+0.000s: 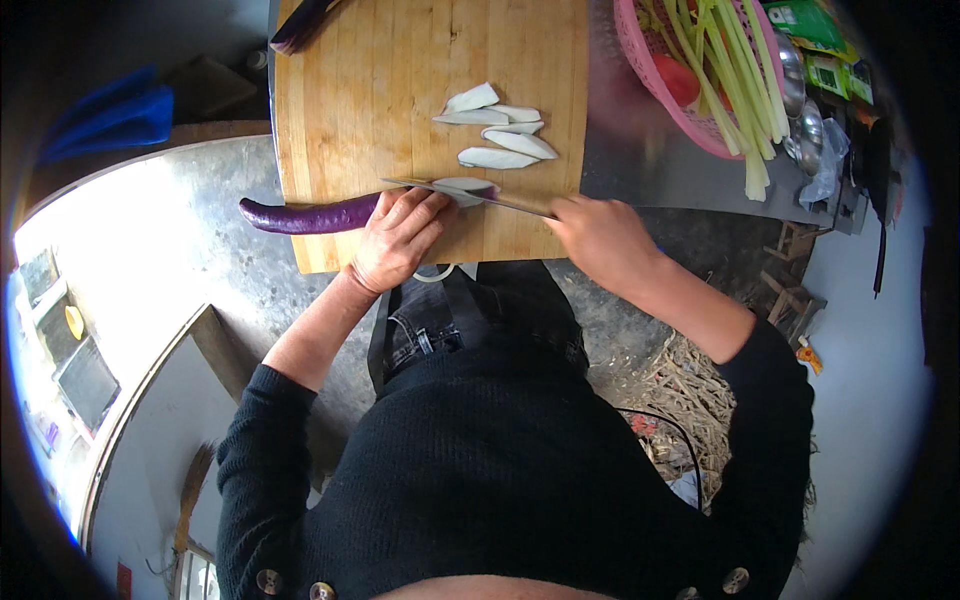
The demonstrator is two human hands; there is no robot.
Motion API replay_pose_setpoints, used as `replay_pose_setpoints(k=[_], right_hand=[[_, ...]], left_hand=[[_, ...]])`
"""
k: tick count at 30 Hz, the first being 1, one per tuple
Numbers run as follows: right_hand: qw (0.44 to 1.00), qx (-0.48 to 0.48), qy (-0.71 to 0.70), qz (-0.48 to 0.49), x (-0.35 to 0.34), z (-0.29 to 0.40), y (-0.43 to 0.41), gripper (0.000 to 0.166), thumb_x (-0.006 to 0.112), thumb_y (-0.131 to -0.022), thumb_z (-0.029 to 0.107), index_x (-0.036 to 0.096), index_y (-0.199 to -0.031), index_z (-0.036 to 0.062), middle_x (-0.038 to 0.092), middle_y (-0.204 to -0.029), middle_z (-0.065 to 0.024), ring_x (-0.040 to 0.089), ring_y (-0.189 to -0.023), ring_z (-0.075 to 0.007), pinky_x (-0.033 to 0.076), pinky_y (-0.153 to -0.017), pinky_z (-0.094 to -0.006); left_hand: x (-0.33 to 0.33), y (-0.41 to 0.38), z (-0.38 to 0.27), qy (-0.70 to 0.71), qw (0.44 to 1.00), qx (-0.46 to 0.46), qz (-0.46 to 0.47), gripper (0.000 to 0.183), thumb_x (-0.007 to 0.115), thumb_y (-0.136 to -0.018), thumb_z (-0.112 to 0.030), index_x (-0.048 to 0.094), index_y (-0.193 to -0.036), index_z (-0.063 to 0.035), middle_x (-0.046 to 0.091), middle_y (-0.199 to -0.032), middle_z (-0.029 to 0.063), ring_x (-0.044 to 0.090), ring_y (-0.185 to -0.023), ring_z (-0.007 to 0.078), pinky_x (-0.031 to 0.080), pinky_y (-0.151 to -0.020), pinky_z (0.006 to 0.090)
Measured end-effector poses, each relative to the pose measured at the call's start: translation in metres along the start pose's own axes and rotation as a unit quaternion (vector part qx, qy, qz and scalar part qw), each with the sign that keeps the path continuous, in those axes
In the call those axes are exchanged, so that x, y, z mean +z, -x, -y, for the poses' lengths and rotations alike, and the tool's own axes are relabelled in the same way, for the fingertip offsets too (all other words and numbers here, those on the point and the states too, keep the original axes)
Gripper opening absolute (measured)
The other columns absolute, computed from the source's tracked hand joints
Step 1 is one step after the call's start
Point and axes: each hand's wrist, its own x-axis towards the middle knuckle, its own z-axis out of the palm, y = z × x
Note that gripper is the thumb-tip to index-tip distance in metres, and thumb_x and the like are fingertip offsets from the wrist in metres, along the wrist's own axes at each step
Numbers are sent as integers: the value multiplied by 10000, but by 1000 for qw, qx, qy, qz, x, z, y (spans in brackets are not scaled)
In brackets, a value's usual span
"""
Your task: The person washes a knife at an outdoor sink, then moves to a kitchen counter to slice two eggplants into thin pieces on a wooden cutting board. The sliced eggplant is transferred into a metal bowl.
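On a wooden cutting board (360, 120), my left hand (403, 234) presses a long purple eggplant (322, 216), whose curved end sticks out past the board's left edge. My right hand (602, 234) grips a kitchen knife (517, 205) by its handle, which the fingers hide. The blade lies slantwise, close to my left fingertips, at the eggplant's cut end. Pale slices (463, 184) rest at the blade. Several more white eggplant slices (497, 158) lie farther up the board. Another dark purple eggplant (300, 28) is at the board's top left corner.
A pink plastic basket (712, 141) with celery stalks (739, 82) and tomatoes (676, 79) stands at the upper right on a grey countertop (645, 172). Metal bowls (808, 139), a clear plastic bag (827, 161) and green packets (814, 34) lie beyond it. Dry stalks are on the floor.
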Motion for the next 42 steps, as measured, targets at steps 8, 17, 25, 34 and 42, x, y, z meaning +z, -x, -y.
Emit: replay_pose_setpoints(k=[8, 17, 25, 34, 42], right_hand=[[993, -6, -75, -86, 11, 7, -29, 226, 596, -878, 203, 592, -803, -10, 604, -726, -206, 600, -696, -399, 481, -579, -447], [999, -10, -38, 20, -5, 19, -3, 209, 574, -884, 191, 594, -770, 17, 638, -772, -172, 630, -672, -364, 509, -595, -447], [996, -4, -89, -7, 26, 12, -45, 253, 578, -874, 233, 612, -772, 4, 618, -690, -203, 624, -689, -386, 498, -610, -458], [998, 24, -31, -41, -4, -8, -26, 250, 564, -884, 221, 603, -765, 5, 634, -737, -189, 636, -711, -361, 516, -621, -447], [999, -9, -33, -6, -17, 4, 9, 189, 570, -889, 195, 602, -841, 16, 625, -760, -156, 626, -693, -346, 509, -592, -427]], left_hand=[[2, 15, -14, 19, 999, -30, -7, 423, 571, -714, -110, 630, -1125, -31, 557, -1153, 63, 539, -1019, 212, 467, -828, 312], [5, 16, -17, 29, 999, -22, -14, 407, 582, -709, -93, 638, -1104, -16, 556, -1172, 75, 541, -1010, 221, 470, -823, 323], [-8, 27, -22, 24, 990, -138, -1, 508, 609, -736, -24, 566, -1241, -62, 499, -1157, 121, 522, -1059, 288, 449, -881, 382], [-12, -13, 5, -31, 999, 2, 38, 481, 550, -739, -117, 547, -1209, -16, 531, -1130, 96, 519, -1072, 259, 414, -889, 394], [2, 10, -1, 19, 1000, -1, 2, 427, 566, -704, -130, 634, -1116, -44, 545, -1151, 64, 519, -1060, 230, 436, -906, 367]])
